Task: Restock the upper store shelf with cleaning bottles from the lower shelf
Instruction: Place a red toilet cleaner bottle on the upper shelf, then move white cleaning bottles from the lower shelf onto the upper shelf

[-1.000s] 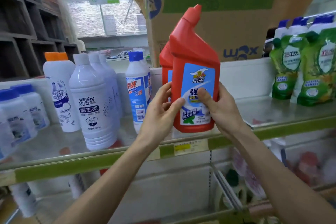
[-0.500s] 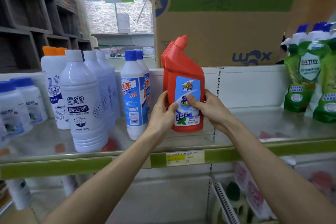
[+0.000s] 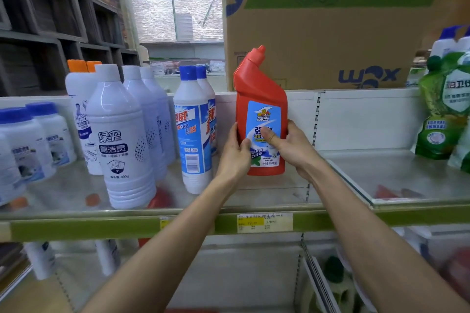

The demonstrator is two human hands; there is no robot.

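Observation:
A red cleaning bottle [image 3: 259, 99] with an angled neck and a blue label stands upright on the upper glass shelf [image 3: 254, 198], near the shelf's back wall. My left hand [image 3: 235, 151] grips its lower left side. My right hand [image 3: 287, 145] grips its lower right side, thumb across the label. Any bottle behind the red one is hidden. Under the shelf's green front edge [image 3: 178, 226] the lower shelf shows white bottles [image 3: 40, 259] and blurred red items [image 3: 455, 267].
Left of the red bottle stand blue-capped bottles [image 3: 194, 129], tall white bottles [image 3: 122, 140], orange-capped ones [image 3: 78, 84] and short white jars [image 3: 25, 145]. Green refill pouches [image 3: 442, 109] are at the right. A large cardboard box [image 3: 330, 20] sits above and behind. Bare glass [image 3: 381, 173] lies right of the red bottle.
Both hands have carried the red bottle from the shelf's front edge farther back, and it now stands near the back wall. The second red bottle behind it is no longer visible.

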